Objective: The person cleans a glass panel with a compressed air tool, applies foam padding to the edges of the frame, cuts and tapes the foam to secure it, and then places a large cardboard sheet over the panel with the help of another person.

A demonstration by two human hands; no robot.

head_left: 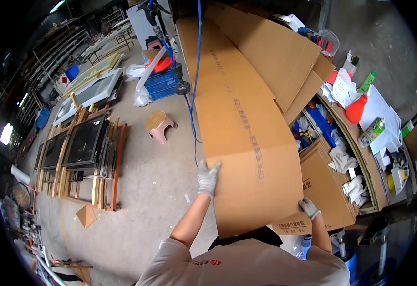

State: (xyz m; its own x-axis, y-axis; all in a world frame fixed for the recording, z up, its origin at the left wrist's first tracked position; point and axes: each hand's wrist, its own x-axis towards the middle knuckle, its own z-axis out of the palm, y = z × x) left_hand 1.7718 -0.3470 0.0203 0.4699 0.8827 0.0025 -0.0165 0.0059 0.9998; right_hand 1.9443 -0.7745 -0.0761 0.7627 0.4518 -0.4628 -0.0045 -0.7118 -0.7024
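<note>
A long brown cardboard sheet [246,128] stretches from close to my body to the far end, a line of dark print running along it. My left hand [208,179], in a pale knitted glove, grips the sheet's left edge with the thumb over the top. On the opposite edge, near its lower right corner, my right hand [309,209] is closed, gloved too; its fingertips are partly hidden. Beneath and to the right of the sheet lies a stack of printed cardboard [330,186].
Folded cardboard [275,47] leans along the far right. A cluttered bench [377,190] holds a spray can [372,132], a red bottle [356,108] and papers. A blue hose [197,71] hangs near the sheet's left edge. Leftward are a pink stool [161,127] and a rack of framed panels [82,143].
</note>
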